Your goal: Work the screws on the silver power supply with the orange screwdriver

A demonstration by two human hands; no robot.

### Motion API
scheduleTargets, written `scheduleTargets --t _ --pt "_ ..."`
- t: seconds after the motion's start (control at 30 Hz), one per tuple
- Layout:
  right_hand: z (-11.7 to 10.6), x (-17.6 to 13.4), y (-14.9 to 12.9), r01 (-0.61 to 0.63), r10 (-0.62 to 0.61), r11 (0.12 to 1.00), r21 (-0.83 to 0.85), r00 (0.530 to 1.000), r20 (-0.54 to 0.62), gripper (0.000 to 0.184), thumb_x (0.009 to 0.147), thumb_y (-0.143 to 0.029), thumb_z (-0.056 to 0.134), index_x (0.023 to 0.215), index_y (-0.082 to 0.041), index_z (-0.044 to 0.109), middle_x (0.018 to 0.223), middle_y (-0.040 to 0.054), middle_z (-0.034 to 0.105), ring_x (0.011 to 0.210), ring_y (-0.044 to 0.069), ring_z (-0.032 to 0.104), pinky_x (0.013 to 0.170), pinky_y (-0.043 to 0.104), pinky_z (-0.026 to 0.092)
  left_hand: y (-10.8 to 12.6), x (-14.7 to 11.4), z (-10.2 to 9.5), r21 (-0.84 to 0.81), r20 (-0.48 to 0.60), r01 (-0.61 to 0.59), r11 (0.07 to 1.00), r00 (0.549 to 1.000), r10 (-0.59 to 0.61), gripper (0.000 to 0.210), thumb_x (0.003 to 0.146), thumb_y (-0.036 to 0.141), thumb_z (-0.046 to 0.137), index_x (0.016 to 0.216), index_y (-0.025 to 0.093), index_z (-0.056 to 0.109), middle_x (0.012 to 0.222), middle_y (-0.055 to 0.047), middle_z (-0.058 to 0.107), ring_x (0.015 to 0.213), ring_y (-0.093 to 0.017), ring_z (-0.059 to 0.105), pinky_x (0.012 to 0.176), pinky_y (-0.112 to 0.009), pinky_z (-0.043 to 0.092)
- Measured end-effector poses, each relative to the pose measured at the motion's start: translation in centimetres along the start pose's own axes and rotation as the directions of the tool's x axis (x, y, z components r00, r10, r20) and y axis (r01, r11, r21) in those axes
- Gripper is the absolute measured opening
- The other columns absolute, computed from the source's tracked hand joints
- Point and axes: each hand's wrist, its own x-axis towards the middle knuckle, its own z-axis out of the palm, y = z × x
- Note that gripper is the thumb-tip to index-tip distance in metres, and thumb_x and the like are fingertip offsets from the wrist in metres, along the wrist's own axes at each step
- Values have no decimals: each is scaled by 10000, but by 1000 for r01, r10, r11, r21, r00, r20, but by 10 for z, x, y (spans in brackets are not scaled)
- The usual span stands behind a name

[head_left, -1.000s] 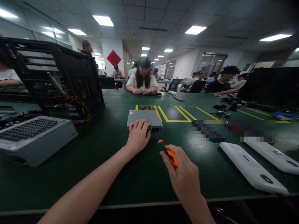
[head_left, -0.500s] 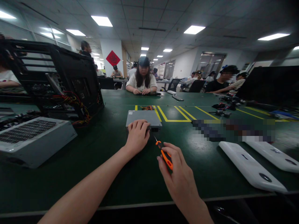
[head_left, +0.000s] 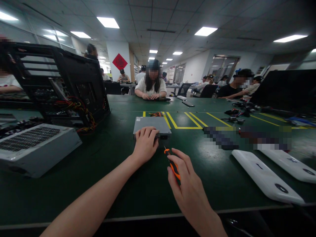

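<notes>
A grey metal computer power supply sits on the green table in front of me, with a white label at its top left corner and a socket on the near side. My left hand grips its near edge, fingers over the top and thumb down the near face. In my right hand is an orange and black screwdriver, held between thumb and fingers. Its thin tip points up and away, close to the supply's near right side; whether it touches is too small to tell. Coloured cables emerge behind the supply.
An open black computer case with loose wires stands at left, behind a larger power supply. At right lie white plastic panels and dark cables. Yellow tape marks the table. A person sits opposite.
The screwdriver and the fingers of my right hand have shifted slightly, with the handle now more upright. My left hand and the power supply look the same.
</notes>
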Motion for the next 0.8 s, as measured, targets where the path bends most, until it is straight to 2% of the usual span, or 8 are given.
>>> scheduleTargets --t 0.07,0.2,0.3,0.37,0.43,0.63,0.8 --pt "1 1 -1 14 -14 1000 -7 1000 4 239 895 -204 330 1076 -149 476 1094 136 555 940 192 604 727 314 543 0 0 0 0 0 2 1000 1000 -2 264 787 208 507 1051 213 513 1130 -54 548 1042 -226 442 847 -390 310" --pt "2 1 2 -42 41 999 -17 998 -44 224 911 -261 345 1034 -142 489 959 117 600 817 188 636 646 302 552 -1 -1 1 2 7 -2 1000 1000 2 263 790 213 502 1053 210 512 1130 -60 549 1046 -231 439 839 -393 311" --pt "1 0 2 -36 35 999 -13 999 -18 231 902 -273 359 1031 -143 500 1049 139 567 861 199 629 657 314 556 -1 0 0 -1 8 1 1000 1000 -1 262 789 211 502 1051 211 515 1127 -59 550 1042 -232 441 837 -393 314" --pt "1 0 -1 -4 4 1000 -18 1000 10 237 886 -231 363 1061 -138 493 1157 164 512 971 216 594 722 336 551 -1 0 0 -3 4 5 1000 1000 -5 262 790 212 503 1051 213 516 1124 -55 551 1035 -230 444 839 -393 313" --pt "3 0 -3 34 -33 999 -9 999 30 246 874 -174 353 1077 -138 486 1180 162 506 1040 216 560 795 353 530 0 0 0 -4 -1 8 1000 1000 -8 259 791 210 502 1049 213 518 1119 -56 554 1030 -227 447 839 -391 313" --pt "3 3 4 -9 9 1000 -4 997 -78 201 903 -213 369 1016 -151 523 1019 118 599 900 187 617 734 326 541 0 0 0 -6 6 4 1000 1000 -4 255 792 201 501 1046 214 519 1124 -57 551 1035 -225 445 839 -387 312" --pt "-2 1 3 -18 18 1000 10 1000 -20 204 884 -233 379 997 -153 528 1102 139 545 908 198 614 699 321 543 0 0 -1 -5 3 -4 1000 1000 4 252 797 205 492 1048 208 514 1120 -57 550 1034 -223 445 844 -388 309"
